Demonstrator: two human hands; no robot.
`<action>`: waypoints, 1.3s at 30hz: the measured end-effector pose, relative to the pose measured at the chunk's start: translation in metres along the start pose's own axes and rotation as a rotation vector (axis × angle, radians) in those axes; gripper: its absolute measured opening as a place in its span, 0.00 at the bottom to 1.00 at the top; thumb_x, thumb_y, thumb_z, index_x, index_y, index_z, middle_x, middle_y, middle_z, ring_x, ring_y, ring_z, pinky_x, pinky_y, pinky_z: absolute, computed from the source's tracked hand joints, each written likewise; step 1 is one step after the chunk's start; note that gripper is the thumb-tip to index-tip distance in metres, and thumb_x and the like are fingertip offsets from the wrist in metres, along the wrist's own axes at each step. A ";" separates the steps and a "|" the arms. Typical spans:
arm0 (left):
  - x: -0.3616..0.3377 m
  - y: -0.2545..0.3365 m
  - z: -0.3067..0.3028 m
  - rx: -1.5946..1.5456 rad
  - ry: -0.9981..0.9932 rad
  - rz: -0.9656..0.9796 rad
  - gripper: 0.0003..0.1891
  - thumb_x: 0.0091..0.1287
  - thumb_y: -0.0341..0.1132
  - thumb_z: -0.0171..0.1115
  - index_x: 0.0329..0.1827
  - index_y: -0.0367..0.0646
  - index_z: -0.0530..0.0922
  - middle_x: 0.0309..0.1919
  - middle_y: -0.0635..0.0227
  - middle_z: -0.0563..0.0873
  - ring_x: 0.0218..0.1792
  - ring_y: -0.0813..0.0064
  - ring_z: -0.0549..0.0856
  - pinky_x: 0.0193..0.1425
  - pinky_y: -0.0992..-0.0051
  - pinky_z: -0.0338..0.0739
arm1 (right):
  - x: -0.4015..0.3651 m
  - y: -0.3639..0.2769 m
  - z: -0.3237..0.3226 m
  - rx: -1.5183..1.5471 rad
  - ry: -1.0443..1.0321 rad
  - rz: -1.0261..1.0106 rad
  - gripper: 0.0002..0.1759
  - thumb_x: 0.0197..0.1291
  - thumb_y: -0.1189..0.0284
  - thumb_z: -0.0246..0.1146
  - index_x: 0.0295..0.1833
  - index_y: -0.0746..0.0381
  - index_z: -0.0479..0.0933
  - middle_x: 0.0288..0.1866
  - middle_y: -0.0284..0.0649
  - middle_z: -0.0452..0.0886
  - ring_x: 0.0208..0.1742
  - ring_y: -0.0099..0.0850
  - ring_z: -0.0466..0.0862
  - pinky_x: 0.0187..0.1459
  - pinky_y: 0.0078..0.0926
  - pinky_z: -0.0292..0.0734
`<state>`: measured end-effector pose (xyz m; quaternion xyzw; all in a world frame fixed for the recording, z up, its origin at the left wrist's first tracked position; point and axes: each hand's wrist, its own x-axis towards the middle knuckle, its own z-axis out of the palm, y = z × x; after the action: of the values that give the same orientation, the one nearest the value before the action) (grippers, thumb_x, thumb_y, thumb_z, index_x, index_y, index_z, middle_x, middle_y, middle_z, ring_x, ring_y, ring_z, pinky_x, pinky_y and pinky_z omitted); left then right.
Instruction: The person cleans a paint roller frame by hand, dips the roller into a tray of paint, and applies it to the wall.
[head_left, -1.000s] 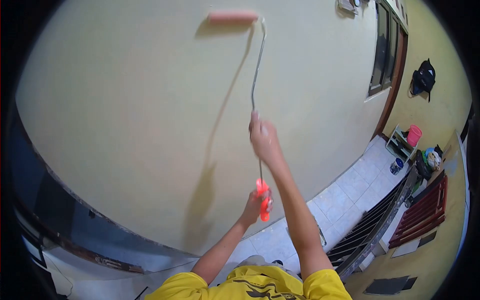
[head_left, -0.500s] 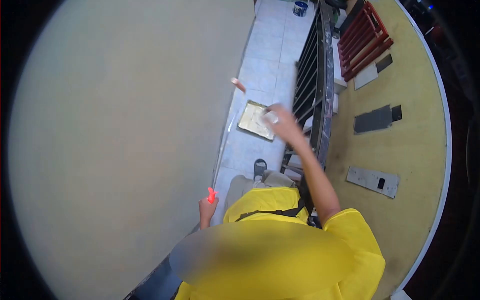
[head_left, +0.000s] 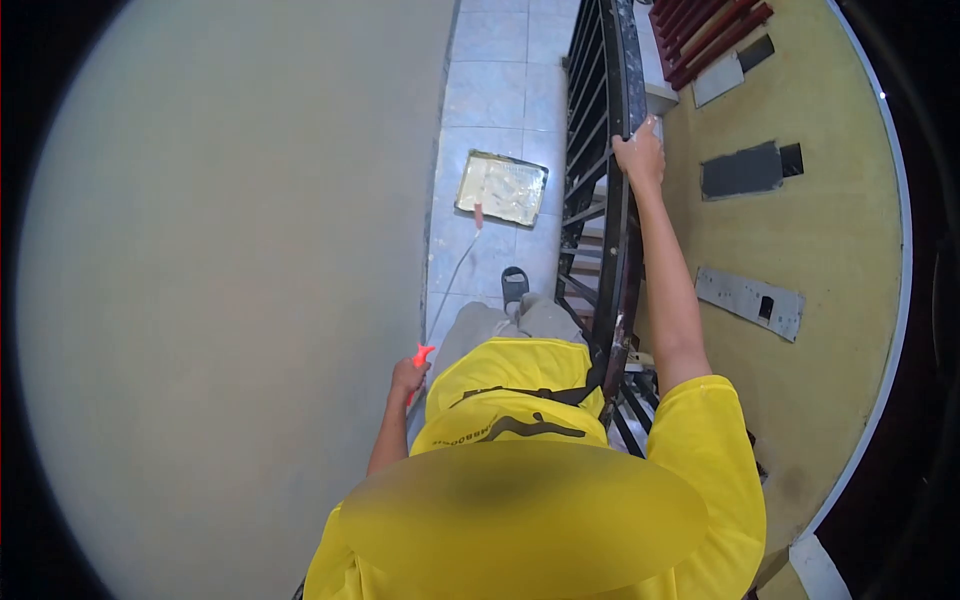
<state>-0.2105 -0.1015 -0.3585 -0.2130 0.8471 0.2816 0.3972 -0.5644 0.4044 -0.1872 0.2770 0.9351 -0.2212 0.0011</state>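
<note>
Left hand: the left hand [head_left: 408, 378] is closed in a fist round the orange handle [head_left: 421, 354] of a paint roller, low beside the person's left hip and close to the wall
Paint roller: its thin metal pole [head_left: 452, 272] runs from the handle away and down toward the floor; the small pinkish roller head [head_left: 480, 214] sits at the near left edge of the paint tray; whether it touches the tray cannot be told
Right hand: the right hand [head_left: 640, 155] is stretched forward with the arm straight, fingers wrapped over the top rail of the black railing [head_left: 612, 220]; it holds nothing else
Paint tray: a rectangular paint tray [head_left: 520, 185], pale with paint inside, lies flat on the tiled floor [head_left: 500, 90] between the wall and the railing, ahead of the person's feet
Wall: a broad cream wall [head_left: 230, 300] fills the left half of the view, smooth and even in colour
Railing: dark metal bars, curving through the view from near the person's right side to the top edge
Person: a yellow shirt [head_left: 700, 450], grey trousers, and one dark sandal [head_left: 514, 282] on the tiles just short of the tray
Beyond the railing: a yellow surface with a few dark rectangular patches, and a red slatted frame [head_left: 705, 30] at the top edge
</note>
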 end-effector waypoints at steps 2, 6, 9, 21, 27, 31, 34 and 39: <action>0.008 -0.004 -0.004 0.003 -0.042 -0.075 0.21 0.57 0.47 0.64 0.24 0.34 0.80 0.18 0.55 0.83 0.19 0.63 0.84 0.29 0.64 0.77 | 0.002 0.003 0.001 0.003 0.007 -0.003 0.40 0.52 0.61 0.63 0.66 0.67 0.56 0.47 0.60 0.79 0.50 0.56 0.80 0.53 0.48 0.74; -0.002 0.002 -0.019 -0.064 -0.011 -0.128 0.20 0.59 0.44 0.62 0.21 0.34 0.79 0.17 0.55 0.82 0.16 0.64 0.82 0.27 0.65 0.77 | 0.002 -0.001 0.000 0.023 0.015 -0.015 0.36 0.52 0.62 0.63 0.62 0.67 0.59 0.45 0.61 0.80 0.48 0.57 0.80 0.51 0.50 0.75; -0.010 0.019 -0.034 0.058 0.023 -0.095 0.13 0.57 0.34 0.57 0.19 0.34 0.78 0.17 0.54 0.82 0.18 0.63 0.84 0.28 0.65 0.78 | 0.001 -0.002 0.002 0.001 0.033 -0.003 0.35 0.52 0.62 0.62 0.61 0.67 0.59 0.45 0.62 0.79 0.48 0.57 0.80 0.51 0.50 0.75; 0.123 -0.005 -0.055 0.204 -0.117 -0.010 0.23 0.56 0.50 0.57 0.31 0.33 0.83 0.28 0.48 0.85 0.34 0.53 0.86 0.39 0.61 0.79 | 0.008 0.002 0.016 0.143 0.102 -0.041 0.30 0.51 0.63 0.63 0.58 0.64 0.66 0.42 0.63 0.80 0.47 0.60 0.79 0.49 0.49 0.72; 0.220 0.038 -0.081 -0.052 -0.164 0.012 0.29 0.54 0.56 0.60 0.37 0.32 0.82 0.36 0.46 0.85 0.39 0.52 0.86 0.41 0.62 0.78 | 0.011 -0.003 0.013 0.210 0.091 -0.063 0.25 0.52 0.66 0.63 0.54 0.65 0.69 0.38 0.59 0.80 0.43 0.58 0.80 0.46 0.47 0.73; 0.251 0.118 -0.123 -0.014 -0.107 0.009 0.24 0.55 0.49 0.64 0.34 0.30 0.81 0.29 0.50 0.85 0.30 0.57 0.86 0.34 0.62 0.78 | 0.009 -0.016 0.006 0.191 0.102 -0.009 0.23 0.52 0.66 0.64 0.51 0.66 0.70 0.35 0.58 0.80 0.41 0.57 0.81 0.44 0.46 0.73; 0.266 0.162 -0.158 -0.251 -0.276 -0.031 0.17 0.57 0.43 0.65 0.29 0.34 0.79 0.23 0.57 0.83 0.21 0.64 0.82 0.26 0.64 0.76 | 0.011 -0.014 0.008 0.187 0.111 -0.022 0.23 0.52 0.66 0.64 0.50 0.66 0.70 0.35 0.58 0.80 0.41 0.57 0.81 0.44 0.46 0.73; 0.301 0.192 -0.184 -0.354 -0.333 -0.020 0.14 0.60 0.41 0.64 0.27 0.37 0.78 0.19 0.64 0.80 0.17 0.69 0.79 0.22 0.66 0.74 | 0.017 -0.020 0.005 0.187 0.087 0.049 0.23 0.53 0.64 0.64 0.50 0.66 0.71 0.34 0.56 0.80 0.40 0.55 0.81 0.42 0.44 0.73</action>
<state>-0.6026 -0.1178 -0.4411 -0.2382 0.7052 0.4530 0.4907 -0.5894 0.3962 -0.1858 0.3083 0.9024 -0.2951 -0.0601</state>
